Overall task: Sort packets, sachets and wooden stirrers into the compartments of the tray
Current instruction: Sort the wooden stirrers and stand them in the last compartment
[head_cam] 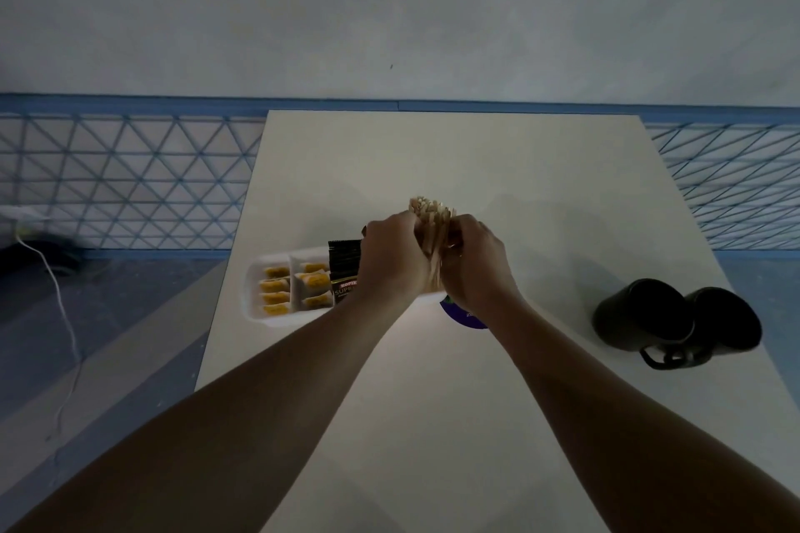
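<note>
A pale wall rises behind a blue triangle-patterned lattice [130, 182], and a white bench [476, 424] runs forward from it. On the bench's left part lies a white tray [252, 294]. Its two leftmost compartments hold yellow sachets [275, 286], and black packets [344, 264] stand upright in the next one. Over the tray's right end, both hands clasp one thick bundle of wooden stirrers [433, 214]. The left hand [391, 249] curls round its left side and the right hand [474, 260] round its right, with the stirrer tips fanning out above the knuckles. A purple round thing [463, 316] peeks from under the right wrist. Two black mugs [675, 316] sit touching at the bench's right. A white cable [65, 316] trails over the floor on the left.
</note>
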Demonstrator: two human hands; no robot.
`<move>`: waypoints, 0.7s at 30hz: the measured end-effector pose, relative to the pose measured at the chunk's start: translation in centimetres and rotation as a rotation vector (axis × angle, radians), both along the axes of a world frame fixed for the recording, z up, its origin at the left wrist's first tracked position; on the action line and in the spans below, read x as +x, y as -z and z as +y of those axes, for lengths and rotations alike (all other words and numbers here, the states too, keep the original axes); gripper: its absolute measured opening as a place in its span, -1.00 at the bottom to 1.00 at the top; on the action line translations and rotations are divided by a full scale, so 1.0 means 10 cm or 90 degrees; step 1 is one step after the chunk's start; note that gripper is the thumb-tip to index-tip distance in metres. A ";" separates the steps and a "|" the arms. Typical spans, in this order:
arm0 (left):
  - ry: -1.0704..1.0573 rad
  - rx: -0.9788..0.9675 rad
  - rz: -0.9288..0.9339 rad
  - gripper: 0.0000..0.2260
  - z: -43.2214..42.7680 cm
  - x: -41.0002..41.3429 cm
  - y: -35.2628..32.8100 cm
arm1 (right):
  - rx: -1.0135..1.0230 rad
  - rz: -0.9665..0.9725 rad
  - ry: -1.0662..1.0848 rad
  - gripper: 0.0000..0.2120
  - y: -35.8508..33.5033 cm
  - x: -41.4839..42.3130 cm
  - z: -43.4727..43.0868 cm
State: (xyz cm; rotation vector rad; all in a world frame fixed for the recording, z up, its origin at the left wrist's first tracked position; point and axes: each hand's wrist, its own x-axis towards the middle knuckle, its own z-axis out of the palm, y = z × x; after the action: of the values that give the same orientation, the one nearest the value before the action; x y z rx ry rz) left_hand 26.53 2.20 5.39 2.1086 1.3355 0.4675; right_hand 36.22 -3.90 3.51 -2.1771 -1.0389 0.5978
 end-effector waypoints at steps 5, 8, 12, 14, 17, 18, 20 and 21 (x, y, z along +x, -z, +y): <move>0.012 0.018 0.023 -0.87 0.01 0.02 0.03 | 0.024 0.027 0.007 -0.78 -0.04 0.02 -0.05; 0.020 0.023 0.006 -0.87 0.04 0.02 -0.01 | 0.027 0.025 0.010 -0.79 -0.05 0.04 -0.07; -0.020 0.030 -0.054 -0.93 0.12 0.02 -0.14 | 0.014 0.027 0.016 -0.78 -0.06 0.07 -0.07; -0.030 0.038 -0.070 -0.91 0.16 0.02 -0.21 | 0.012 0.017 0.020 -0.79 -0.06 0.08 -0.07; -0.039 0.033 -0.082 -0.92 0.19 0.04 -0.22 | 0.016 0.015 0.029 -0.81 -0.05 0.08 -0.06; -0.037 0.022 -0.074 -0.91 0.18 0.04 -0.19 | 0.018 0.018 0.031 -0.81 -0.05 0.08 -0.06; -0.031 -0.006 -0.048 -0.92 0.13 0.03 -0.12 | 0.017 0.023 0.034 -0.79 -0.03 0.08 -0.06; -0.029 -0.019 -0.043 -0.92 0.11 0.03 -0.09 | 0.018 0.027 0.037 -0.76 -0.02 0.09 -0.06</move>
State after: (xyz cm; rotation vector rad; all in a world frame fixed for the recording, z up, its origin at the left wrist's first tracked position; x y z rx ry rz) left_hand 26.79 3.26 6.25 2.0249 1.3457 0.5297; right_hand 37.07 -4.52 3.74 -2.1523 -0.9535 0.5967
